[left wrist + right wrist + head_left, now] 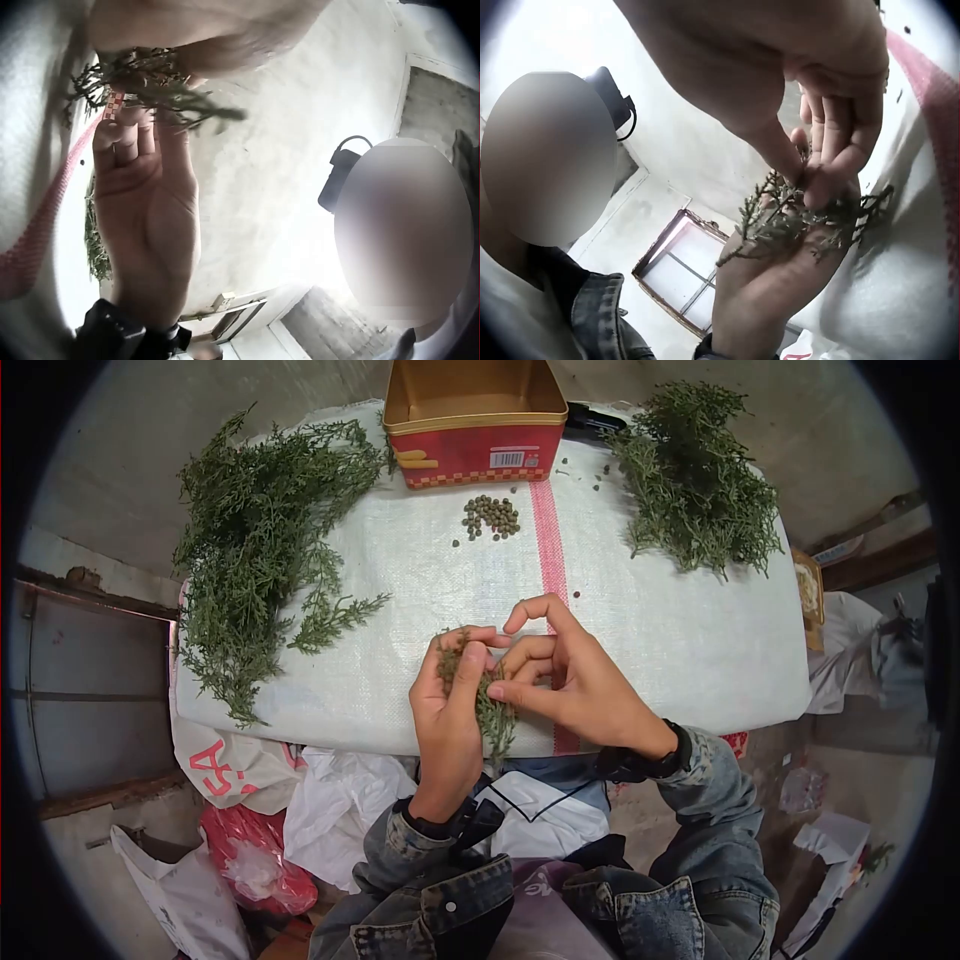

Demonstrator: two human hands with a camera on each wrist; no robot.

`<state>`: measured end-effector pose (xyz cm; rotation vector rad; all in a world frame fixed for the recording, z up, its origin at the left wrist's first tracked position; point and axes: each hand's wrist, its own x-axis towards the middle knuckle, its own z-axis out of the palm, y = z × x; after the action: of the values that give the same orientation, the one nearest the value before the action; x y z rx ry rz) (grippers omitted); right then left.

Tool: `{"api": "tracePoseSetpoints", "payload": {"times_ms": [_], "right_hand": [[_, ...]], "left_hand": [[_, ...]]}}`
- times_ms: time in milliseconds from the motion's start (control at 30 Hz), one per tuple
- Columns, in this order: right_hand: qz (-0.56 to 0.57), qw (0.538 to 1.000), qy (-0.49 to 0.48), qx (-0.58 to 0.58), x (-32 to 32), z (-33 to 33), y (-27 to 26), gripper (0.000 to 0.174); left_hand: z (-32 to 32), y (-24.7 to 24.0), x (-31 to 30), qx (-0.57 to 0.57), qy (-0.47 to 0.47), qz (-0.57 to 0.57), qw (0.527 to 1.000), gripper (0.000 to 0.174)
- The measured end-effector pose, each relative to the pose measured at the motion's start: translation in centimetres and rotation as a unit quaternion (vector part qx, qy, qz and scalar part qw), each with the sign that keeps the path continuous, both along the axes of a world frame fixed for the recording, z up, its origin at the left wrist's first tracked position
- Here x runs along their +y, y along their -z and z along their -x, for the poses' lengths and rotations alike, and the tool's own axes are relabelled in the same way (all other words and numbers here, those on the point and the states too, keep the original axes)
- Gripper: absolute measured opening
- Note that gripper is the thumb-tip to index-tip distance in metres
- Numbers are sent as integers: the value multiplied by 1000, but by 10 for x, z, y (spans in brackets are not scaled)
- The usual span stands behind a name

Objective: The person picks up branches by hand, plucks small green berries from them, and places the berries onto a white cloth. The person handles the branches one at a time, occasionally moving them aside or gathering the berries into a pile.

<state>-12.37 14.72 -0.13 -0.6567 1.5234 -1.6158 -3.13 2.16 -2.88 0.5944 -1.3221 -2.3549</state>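
The left hand (448,710) grips the evergreen sprig (497,725) between its thumb and curled fingers. The right hand (590,685) meets it from the right, its thumb and a bent finger pinching the foliage; its index finger arches free above. The controlling relation is this: the sprig lies across the gap between the hands, nearer the left, its long axis sloping from the left fingers back toward the wearer, with the free end below the right thumb (exact pinch point partly hidden).

Beyond the fingertips, a cluster of small round seed cones (504,518) rests on the white woven sack (410,580). Just behind it stands a red rectangular tin (455,465), open-topped; its visible gold interior shows no contents, though its floor is partly concealed. Larger evergreen cuttings (245,540) lie left, and a second heap (700,480) right.
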Motion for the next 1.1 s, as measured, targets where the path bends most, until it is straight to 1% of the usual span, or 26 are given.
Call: {"api": "tracePoseSetpoints", "payload": {"times_ms": [67,100,133,167,200,233,267,300,400,433,500,533,567,633,667,700,800,900,933,1067,1100], "right_hand": [[-3,1000,4,16,0,6,-7,28],[-58,990,-21,127,2,16,-20,25],[-115,965,-47,233,5,28,-33,23],[-170,924,-72,334,4,39,-39,21],[-175,924,-73,332,1,51,-38,21],[-190,875,-2,445,-1,66,-35,19],[-201,807,69,551,-4,80,-31,19],[-207,805,69,552,-6,93,-27,19],[-230,802,58,548,-20,116,-7,18],[-224,780,85,579,-28,118,1,17],[-209,724,137,643,-39,123,6,16],[-211,720,136,647,-41,124,5,16],[-239,733,125,624,-45,123,4,15],[-295,761,98,570,-51,120,7,14],[-294,760,94,572,-54,119,9,14],[-280,757,99,582,-53,119,10,14],[-251,752,108,600,-53,118,15,13],[-272,720,123,626,-57,119,19,14],[-270,725,121,622,-57,117,21,14],[-247,719,131,637,-56,114,8,13],[-240,741,142,612,-54,107,-3,13]], "left_hand": [[-3,1,-3,0,4,-15,1000,22],[-3,1,-5,0,8,-29,1000,21],[-4,0,-6,-3,13,-44,999,20],[-5,-1,-8,-4,13,-48,999,20],[-7,-1,-9,-4,27,-54,998,20],[-9,-2,-9,-5,43,-62,997,20],[-9,-2,-9,-3,60,-69,996,20],[-10,-3,-9,-2,64,-73,995,20],[-15,-4,-13,34,111,-171,978,23],[-19,-3,-16,34,110,-172,978,23],[-22,1,-18,72,142,-193,968,23],[-22,1,-19,91,158,-203,962,23],[-21,1,-20,95,158,-204,961,23],[-25,-3,-22,46,139,-149,978,23],[-27,-4,-23,22,128,-122,984,24],[-28,-6,-23,22,125,-124,984,24],[-30,-11,-24,-15,113,-59,992,21],[-32,-7,-24,-5,100,-60,993,20],[-34,-7,-24,-3,94,-59,994,20],[-35,-22,-25,-30,81,-67,994,18],[-35,-22,-26,-27,79,-65,994,18]]}}
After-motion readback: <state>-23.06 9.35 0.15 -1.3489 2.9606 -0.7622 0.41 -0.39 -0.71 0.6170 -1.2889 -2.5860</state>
